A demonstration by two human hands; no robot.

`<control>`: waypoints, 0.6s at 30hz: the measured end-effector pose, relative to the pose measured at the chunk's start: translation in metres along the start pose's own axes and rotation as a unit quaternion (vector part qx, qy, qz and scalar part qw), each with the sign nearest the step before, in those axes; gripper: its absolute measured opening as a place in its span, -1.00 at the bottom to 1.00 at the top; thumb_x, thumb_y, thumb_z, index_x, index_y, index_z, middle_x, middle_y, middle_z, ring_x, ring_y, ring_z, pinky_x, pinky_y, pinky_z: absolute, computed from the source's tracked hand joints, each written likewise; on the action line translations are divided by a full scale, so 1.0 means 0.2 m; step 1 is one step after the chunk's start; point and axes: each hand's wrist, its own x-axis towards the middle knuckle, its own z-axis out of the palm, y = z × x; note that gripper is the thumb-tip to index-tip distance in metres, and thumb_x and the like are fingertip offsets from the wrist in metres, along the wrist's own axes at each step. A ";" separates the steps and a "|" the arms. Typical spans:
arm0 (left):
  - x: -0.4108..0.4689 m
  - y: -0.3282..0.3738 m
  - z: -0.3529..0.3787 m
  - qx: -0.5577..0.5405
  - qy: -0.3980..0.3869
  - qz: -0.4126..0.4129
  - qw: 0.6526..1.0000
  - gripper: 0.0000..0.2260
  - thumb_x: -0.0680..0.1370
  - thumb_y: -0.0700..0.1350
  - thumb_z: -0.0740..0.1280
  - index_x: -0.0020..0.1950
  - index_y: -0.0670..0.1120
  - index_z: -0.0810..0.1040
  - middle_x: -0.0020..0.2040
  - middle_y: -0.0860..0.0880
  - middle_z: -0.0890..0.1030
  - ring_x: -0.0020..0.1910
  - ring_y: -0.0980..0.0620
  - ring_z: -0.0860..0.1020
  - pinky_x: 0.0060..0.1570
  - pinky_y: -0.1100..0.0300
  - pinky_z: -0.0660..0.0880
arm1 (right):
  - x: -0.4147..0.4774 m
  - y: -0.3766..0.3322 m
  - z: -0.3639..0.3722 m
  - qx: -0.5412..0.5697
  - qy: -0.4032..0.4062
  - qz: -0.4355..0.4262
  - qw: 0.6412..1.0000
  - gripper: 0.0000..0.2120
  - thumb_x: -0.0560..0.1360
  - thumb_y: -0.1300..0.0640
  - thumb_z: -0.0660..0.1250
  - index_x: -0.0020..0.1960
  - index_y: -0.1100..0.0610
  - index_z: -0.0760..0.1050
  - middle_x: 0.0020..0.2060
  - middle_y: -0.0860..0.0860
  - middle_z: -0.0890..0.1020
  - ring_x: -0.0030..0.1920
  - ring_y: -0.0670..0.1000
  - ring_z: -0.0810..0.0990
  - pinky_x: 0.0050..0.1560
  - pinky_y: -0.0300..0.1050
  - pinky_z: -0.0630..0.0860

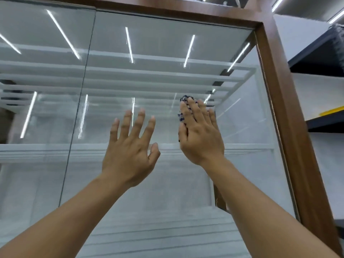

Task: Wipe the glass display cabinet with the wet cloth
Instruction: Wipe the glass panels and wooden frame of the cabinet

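A tall glass display cabinet point(275, 75) with a brown wooden frame fills the view; white shelves show behind its glass door. My right hand point(200, 133) lies flat against the glass near the right side, pressing a dark blue and white patterned cloth point(183, 101) onto the pane. Only the cloth's edges peek out above and left of my fingers. My left hand point(130, 146) is raised beside it with fingers spread, holding nothing; whether it touches the glass I cannot tell.
A vertical seam point(81, 94) between two glass panels runs left of my hands. Dark metal shelving point(320, 58) stands to the right of the cabinet frame, with a yellow strip on one shelf. Ceiling light strips reflect in the glass.
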 end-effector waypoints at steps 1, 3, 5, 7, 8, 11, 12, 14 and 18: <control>0.01 0.04 0.01 -0.006 0.000 0.005 1.000 -0.36 0.60 0.19 -0.10 0.67 0.03 0.01 0.70 -0.07 -0.07 0.67 -0.14 -0.15 0.61 -0.19 -0.16 | 0.00 0.09 -0.03 -0.002 0.005 0.014 1.000 -0.41 0.65 -0.04 -0.04 0.67 -0.02 0.06 0.67 -0.05 0.06 0.67 -0.01 -0.08 0.66 0.01 -0.22; 0.02 0.10 0.02 -0.008 0.002 0.013 1.000 -0.36 0.60 0.20 -0.10 0.67 0.04 0.02 0.70 -0.07 -0.07 0.67 -0.15 -0.15 0.60 -0.21 -0.18 | 0.00 0.28 -0.09 -0.005 0.006 0.041 0.999 -0.41 0.64 -0.05 -0.05 0.67 -0.03 0.05 0.67 -0.06 0.05 0.67 -0.02 -0.08 0.65 -0.02 -0.25; 0.03 0.15 0.03 -0.008 0.003 0.012 1.000 -0.37 0.60 0.20 -0.07 0.67 0.04 0.03 0.69 -0.07 -0.05 0.67 -0.16 -0.13 0.60 -0.25 -0.16 | -0.02 0.47 -0.16 -0.008 0.010 0.066 0.998 -0.40 0.64 -0.07 -0.08 0.67 -0.02 0.03 0.68 -0.05 0.04 0.67 -0.01 -0.08 0.64 -0.03 -0.25; 0.04 0.16 0.04 -0.016 0.005 0.011 1.000 -0.38 0.61 0.20 -0.05 0.66 0.05 0.06 0.69 -0.07 -0.02 0.67 -0.17 -0.11 0.60 -0.25 -0.14 | -0.07 0.65 -0.22 -0.008 0.018 0.091 0.996 -0.40 0.65 -0.07 -0.10 0.68 0.01 0.01 0.67 -0.02 0.05 0.67 -0.01 -0.07 0.66 0.01 -0.18; 0.03 0.15 0.03 -0.021 0.006 0.012 1.000 -0.38 0.61 0.20 -0.05 0.66 0.05 0.07 0.69 -0.07 -0.02 0.67 -0.16 -0.10 0.60 -0.24 -0.14 | -0.10 0.73 -0.25 -0.007 0.023 0.100 0.995 -0.40 0.65 -0.08 -0.10 0.68 0.01 0.02 0.67 -0.02 0.06 0.67 -0.02 -0.06 0.67 0.03 -0.14; -0.02 0.10 0.01 -0.034 0.007 0.024 0.999 -0.40 0.62 0.19 -0.06 0.66 0.05 0.12 0.69 -0.05 0.03 0.67 -0.10 -0.06 0.62 -0.18 -0.08 | -0.24 0.82 -0.26 0.002 0.027 0.102 0.994 -0.40 0.66 -0.09 -0.09 0.67 0.03 0.05 0.67 -0.02 0.09 0.66 -0.06 -0.05 0.67 0.05 -0.05; -0.06 0.07 0.00 -0.041 0.005 0.025 0.999 -0.40 0.62 0.19 -0.06 0.65 0.04 0.14 0.69 -0.04 0.04 0.67 -0.07 -0.04 0.62 -0.17 -0.04 | -0.29 0.81 -0.25 0.003 0.029 0.105 0.994 -0.40 0.66 -0.09 -0.08 0.67 0.05 0.06 0.67 -0.01 0.10 0.67 -0.05 -0.04 0.67 0.08 -0.03; -0.15 0.00 -0.03 -0.053 0.001 0.014 0.999 -0.40 0.62 0.18 -0.06 0.65 0.04 0.15 0.68 -0.03 0.07 0.67 -0.03 -0.01 0.62 -0.14 0.00 | -0.37 0.76 -0.22 -0.002 0.038 0.117 0.992 -0.39 0.65 -0.09 -0.07 0.66 0.08 0.09 0.66 0.03 0.13 0.67 0.02 -0.01 0.67 0.12 -0.03; -0.33 -0.19 -0.08 -0.018 0.008 0.003 1.000 -0.43 0.62 0.13 0.00 0.62 0.00 0.23 0.65 -0.08 0.18 0.65 -0.08 0.08 0.60 -0.17 0.01 | -0.41 0.50 -0.13 -0.009 0.029 0.117 0.993 -0.38 0.64 -0.10 -0.10 0.67 0.07 0.05 0.67 0.04 0.09 0.67 0.09 -0.04 0.67 0.07 -0.12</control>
